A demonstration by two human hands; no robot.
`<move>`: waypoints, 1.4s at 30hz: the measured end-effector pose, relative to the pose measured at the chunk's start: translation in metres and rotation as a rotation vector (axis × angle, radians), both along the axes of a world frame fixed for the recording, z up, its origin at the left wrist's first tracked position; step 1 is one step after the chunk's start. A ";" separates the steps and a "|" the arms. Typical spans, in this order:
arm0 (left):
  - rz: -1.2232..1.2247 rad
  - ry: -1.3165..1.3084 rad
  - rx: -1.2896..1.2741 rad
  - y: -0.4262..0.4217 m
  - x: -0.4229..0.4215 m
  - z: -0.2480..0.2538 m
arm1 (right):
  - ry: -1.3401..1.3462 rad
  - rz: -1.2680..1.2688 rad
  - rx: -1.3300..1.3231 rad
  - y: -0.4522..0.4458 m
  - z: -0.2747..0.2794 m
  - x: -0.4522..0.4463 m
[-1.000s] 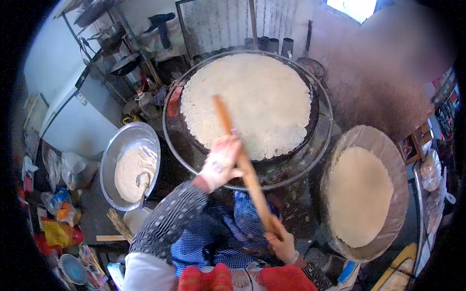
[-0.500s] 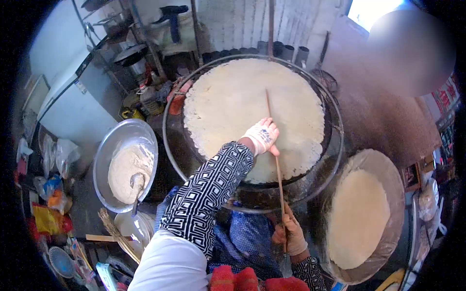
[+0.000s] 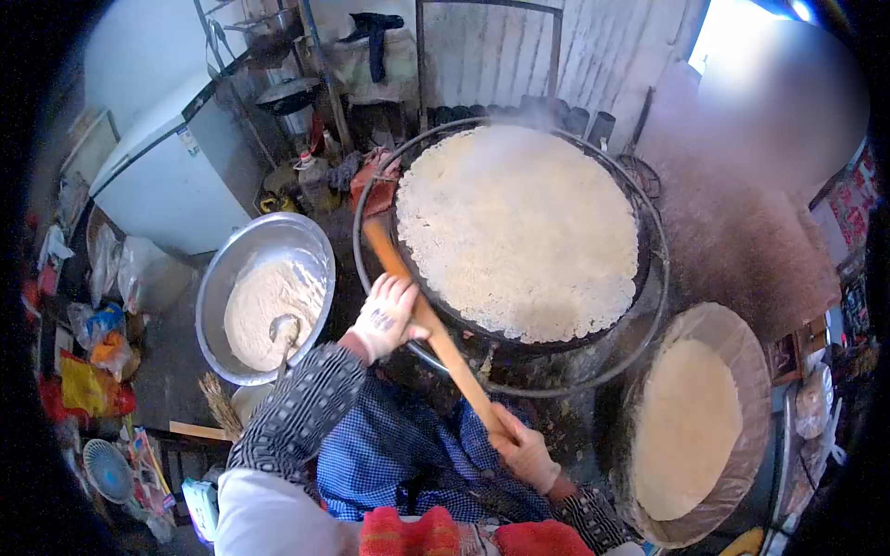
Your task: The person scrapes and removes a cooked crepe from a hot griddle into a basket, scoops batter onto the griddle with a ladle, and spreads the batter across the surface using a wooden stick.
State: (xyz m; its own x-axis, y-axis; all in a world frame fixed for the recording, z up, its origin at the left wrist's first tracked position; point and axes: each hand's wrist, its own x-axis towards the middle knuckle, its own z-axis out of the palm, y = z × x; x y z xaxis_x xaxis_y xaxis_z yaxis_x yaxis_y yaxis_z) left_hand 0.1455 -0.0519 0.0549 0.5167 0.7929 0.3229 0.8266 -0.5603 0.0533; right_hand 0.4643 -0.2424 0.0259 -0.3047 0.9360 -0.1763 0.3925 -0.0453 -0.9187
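Both gloved hands hold a long flat wooden spatula (image 3: pixel 454 360), slanting across the near left rim of a round griddle (image 3: pixel 638 278). My left hand (image 3: pixel 386 317) is closed over its upper middle, fingers on top and thumb along the near side. My right hand (image 3: pixel 528 456) grips the lower end, close to my blue checked apron (image 3: pixel 399 454). A wide, thin pale pancake (image 3: pixel 519 232) covers most of the griddle, ragged at its edge, with steam over its far part. The broad face of the spatula shows, and its far tip lies left of the pancake.
A metal basin (image 3: pixel 209 306) of batter (image 3: pixel 264 320) with a ladle (image 3: pixel 284 330) stands at left. At right is a lined round basket (image 3: pixel 753 417) with finished-looking pale sheets (image 3: pixel 688 431). A metal ring (image 3: pixel 664 269) surrounds the griddle. Another person (image 3: pixel 732 213) stands at far right.
The spatula has swung off the pancake to the left and turned from its thin edge to its broad face. My left hand has moved left and nearer. The view has shifted.
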 end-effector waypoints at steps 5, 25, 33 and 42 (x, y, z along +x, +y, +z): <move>-0.017 0.077 0.076 -0.040 -0.020 -0.038 | -0.675 -0.085 0.135 -0.038 0.014 0.060; -0.288 -0.402 -0.124 -0.140 0.179 0.013 | 0.437 -0.605 -0.308 -0.137 0.025 0.072; -0.423 0.105 -0.159 -0.063 0.203 -0.004 | 0.626 -0.627 -0.541 -0.153 0.035 0.057; -0.154 0.152 -0.113 -0.022 0.104 -0.022 | 0.590 -0.262 -0.355 -0.069 -0.020 0.005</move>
